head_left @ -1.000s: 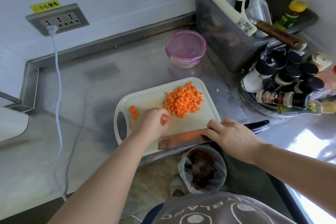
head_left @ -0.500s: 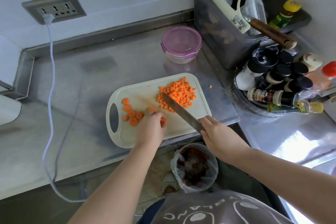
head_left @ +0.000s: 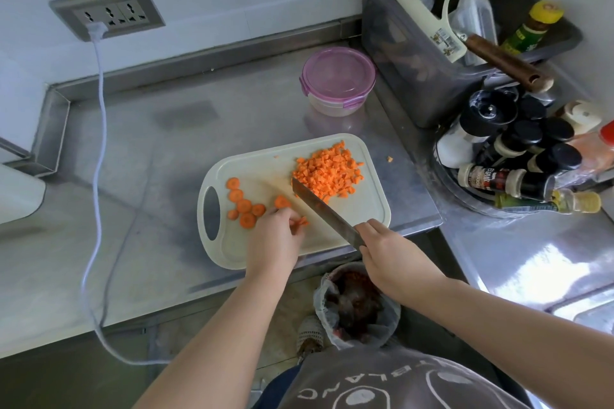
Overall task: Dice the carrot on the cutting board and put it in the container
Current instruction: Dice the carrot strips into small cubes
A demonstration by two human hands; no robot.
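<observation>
A pale cutting board [head_left: 372,214] lies on the steel counter. A heap of diced carrot [head_left: 329,171] sits on its far right part. Several round carrot slices [head_left: 244,205] lie near the board's handle hole. My left hand [head_left: 274,241] pinches carrot pieces [head_left: 300,222] at the board's middle front. My right hand [head_left: 387,251] grips the handle of a knife [head_left: 320,209], whose blade points up-left with its tip at the edge of the diced heap. A round container with a pink lid [head_left: 338,80] stands closed behind the board.
A grey bin [head_left: 432,90] with a squeegee and bottles stands at the back right. A tray of spice bottles [head_left: 518,156] is right of the board. A white cable [head_left: 96,149] hangs from the wall socket. One carrot bit [head_left: 389,159] lies on the counter. A lined waste bucket [head_left: 357,304] stands below.
The knife went from lying flat at the board's front edge to being held with its blade angled toward the diced heap. My left hand drew back slightly, uncovering the round slices.
</observation>
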